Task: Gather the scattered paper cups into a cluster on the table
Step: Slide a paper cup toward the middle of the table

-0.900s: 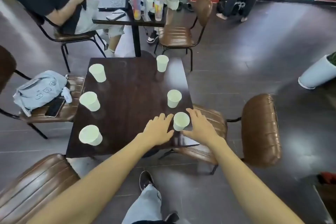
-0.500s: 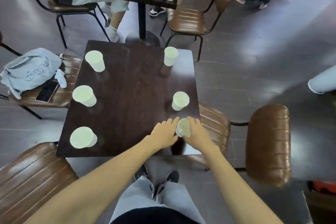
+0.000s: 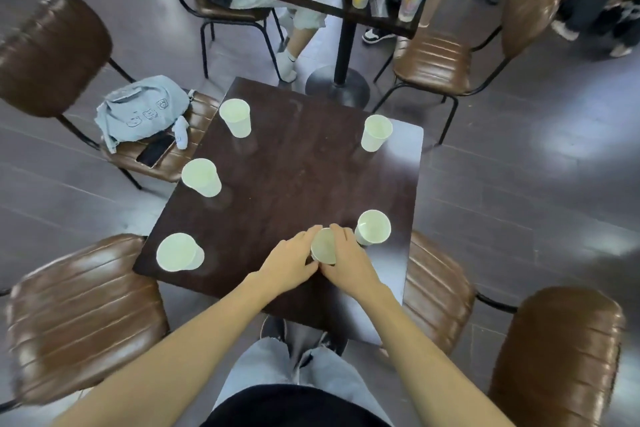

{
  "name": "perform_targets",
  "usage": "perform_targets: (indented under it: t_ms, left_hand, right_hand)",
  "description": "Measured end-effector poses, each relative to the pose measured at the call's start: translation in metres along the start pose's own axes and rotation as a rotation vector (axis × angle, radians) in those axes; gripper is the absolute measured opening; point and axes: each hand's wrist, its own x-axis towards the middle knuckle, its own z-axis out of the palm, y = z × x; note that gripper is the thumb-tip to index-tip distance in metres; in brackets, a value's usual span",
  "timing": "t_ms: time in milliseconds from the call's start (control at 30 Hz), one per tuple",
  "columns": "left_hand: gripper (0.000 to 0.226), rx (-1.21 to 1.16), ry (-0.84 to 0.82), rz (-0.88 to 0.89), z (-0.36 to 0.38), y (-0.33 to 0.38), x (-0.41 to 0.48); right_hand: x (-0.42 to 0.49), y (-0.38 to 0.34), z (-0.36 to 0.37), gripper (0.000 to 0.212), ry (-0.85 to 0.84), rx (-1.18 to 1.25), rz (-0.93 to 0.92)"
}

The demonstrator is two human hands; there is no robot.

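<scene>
Six white paper cups stand upright on the dark wooden bench [image 3: 294, 177]. Along its left edge: near-left cup [image 3: 178, 252], mid-left cup [image 3: 201, 177], far-left cup [image 3: 236, 117], each well apart. Near the front edge, the left hand [image 3: 289, 262] and right hand [image 3: 346, 262] close around the held cup [image 3: 323, 246], fingers curled against its sides. Just beside it to the right stands the near-right cup [image 3: 372, 227]. The far-right cup [image 3: 375, 133] stands alone near the far right corner.
</scene>
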Motion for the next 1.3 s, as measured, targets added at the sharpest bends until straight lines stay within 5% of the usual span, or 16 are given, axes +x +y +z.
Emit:
perform_targets:
  t_ms: [433,700,867,1133,1300]
  left_hand:
    - [0.068,-0.079,0.153,-0.098,-0.077,-0.053,0.057]
    - [0.069,-0.068,0.055,-0.092,-0.086,-0.068,0.067]
    - [0.07,-0.032,-0.044,-0.102,-0.097,-0.07,0.069]
    - [0.048,-0.059,0.105,0.038,-0.118,-0.026,0.074]
    - [0.04,-0.082,0.048,0.067,-0.072,0.026,0.076]
  right_hand:
    - [0.108,-0.074,-0.021,0.075,-0.069,-0.093,-0.115]
    - [0.121,-0.077,-0.02,0.078,-0.148,-0.044,-0.041]
    - [0.115,-0.072,-0.025,0.1,-0.194,-0.053,-0.015]
    - [0.091,-0.043,-0.069,0.096,-0.031,-0.1,-0.004]
    - [0.066,-0.004,-0.092,0.097,0.047,-0.238,0.208]
